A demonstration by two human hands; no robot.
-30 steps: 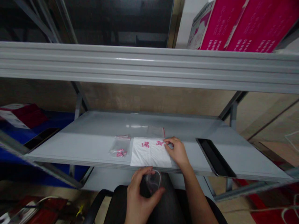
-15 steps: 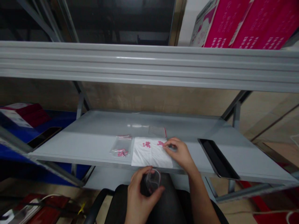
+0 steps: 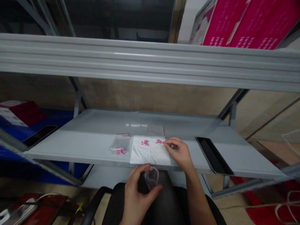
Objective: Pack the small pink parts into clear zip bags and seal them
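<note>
My left hand (image 3: pixel 137 192) curls around a small clear cup (image 3: pixel 152 175) in front of the table edge, above my lap. The cup is tilted, and a little pink shows low in it. My right hand (image 3: pixel 180 153) is closed in a pinch at the right side of a white cloth or tissue (image 3: pixel 150 156). Its fingertips are just beside a small cluster of pink beads (image 3: pixel 159 141); whatever they pinch is too small to make out. A second cluster of pink beads (image 3: pixel 145 142) lies further left on the same white sheet.
Left of the sheet lies a clear zip bag (image 3: pixel 120 142) with pink beads; another zip bag (image 3: pixel 155 130) lies behind it. A dark tablet (image 3: pixel 214 156) rests at the right on the grey table (image 3: pixel 98 131). A shelf beam (image 3: pixel 140 61) crosses above, carrying pink boxes (image 3: pixel 243 28).
The view has shifted slightly. My right fingertips have drawn back a little from the right bead cluster. My left hand still holds the cup.
</note>
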